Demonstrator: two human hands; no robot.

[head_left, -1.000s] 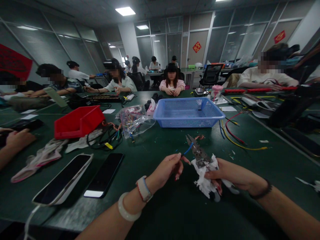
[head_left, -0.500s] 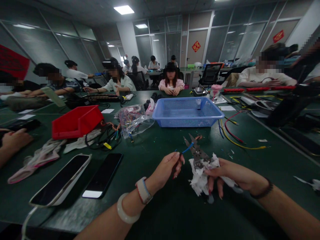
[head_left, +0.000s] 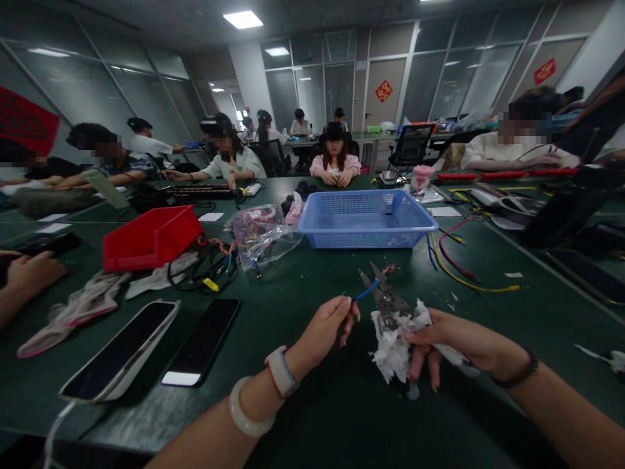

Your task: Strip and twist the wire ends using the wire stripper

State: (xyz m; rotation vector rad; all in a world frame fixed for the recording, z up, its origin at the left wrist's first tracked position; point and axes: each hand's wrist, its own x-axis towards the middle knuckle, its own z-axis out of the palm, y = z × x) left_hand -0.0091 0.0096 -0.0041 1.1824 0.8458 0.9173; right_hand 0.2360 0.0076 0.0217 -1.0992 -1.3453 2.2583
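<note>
Between the thumb and fingers of my left hand [head_left: 336, 319] is a short blue wire [head_left: 365, 291], its far end lying between the jaws of a wire stripper [head_left: 389, 301]. My right hand [head_left: 439, 342] is closed around the stripper's handles, which are wrapped in torn white tissue [head_left: 390, 348]. The stripper's metal jaws point away from me and stand apart at their tips. Bits of copper strand [head_left: 389, 268] show just beyond the jaws. How the wire sits in the stripper's notches is too small to make out.
A blue plastic basket [head_left: 366, 239] stands ahead, with a clear bag of wires [head_left: 258, 231] and a red bin [head_left: 146, 244] to its left. Two phones [head_left: 202, 342] and pink-white gloves [head_left: 78, 306] lie at left. Loose yellow and red wires [head_left: 459, 273] lie at right. A co-worker's hand [head_left: 34, 277] rests far left.
Almost nothing differs. My right hand on the stripper has shifted very slightly right; the blue wire stays at the jaws.
</note>
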